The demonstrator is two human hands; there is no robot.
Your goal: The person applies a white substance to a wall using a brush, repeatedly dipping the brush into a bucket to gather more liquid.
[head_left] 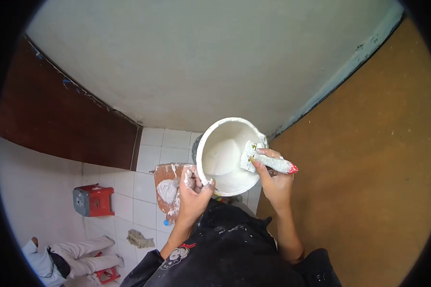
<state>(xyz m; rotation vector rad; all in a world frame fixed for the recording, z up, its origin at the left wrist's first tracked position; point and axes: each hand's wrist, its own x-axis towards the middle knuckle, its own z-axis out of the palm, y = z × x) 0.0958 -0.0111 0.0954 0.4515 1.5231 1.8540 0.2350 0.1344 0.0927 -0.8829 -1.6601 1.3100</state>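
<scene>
My left hand [194, 189] grips the near-left rim of a bucket [207, 138], thumb over the edge. White paint [225, 157] covers the bottom of the bucket and streaks its inner wall. In my right hand [275, 184] is a paintbrush [271, 162] with a paint-smeared handle and a red tip. Its head lies against the inside of the bucket at the right rim. Both hands carry white smears.
A grey-green wall [215, 62] rises ahead, with a brown panel [359, 158] to the right. Below left are a paint-splashed brown stool [163, 174], a red stool [99, 201] and a rag [140, 238] on white tiles. Another person [69, 260] is at the lower left.
</scene>
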